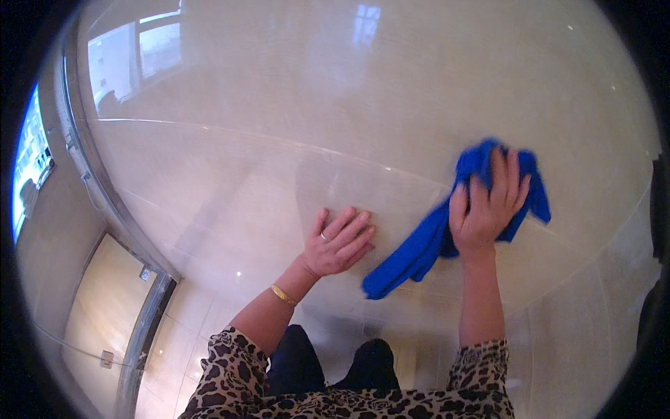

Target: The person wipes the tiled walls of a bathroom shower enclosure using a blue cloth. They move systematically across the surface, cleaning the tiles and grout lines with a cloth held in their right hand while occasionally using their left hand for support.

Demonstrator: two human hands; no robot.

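Observation:
My right hand [484, 209] presses a bunched blue cloth [419, 238] against a glossy beige tiled surface [324, 120]. One long end of the cloth trails down and to the left, and another part hangs out to the right of the fingers. To the left of the cloth, my left hand [340, 242] lies palm down on the same surface, fingers somewhat apart and nothing in it. A ring sits on one of its fingers and a gold bracelet [283, 295] is on that wrist.
Metal-edged framing [94, 183] runs down the left side. Beyond it are a pale panel [112, 298] and a small square fitting with a cable [107, 359]. Pale floor tiles [180, 335] show at the lower left. Dark objects stand at the far right edge.

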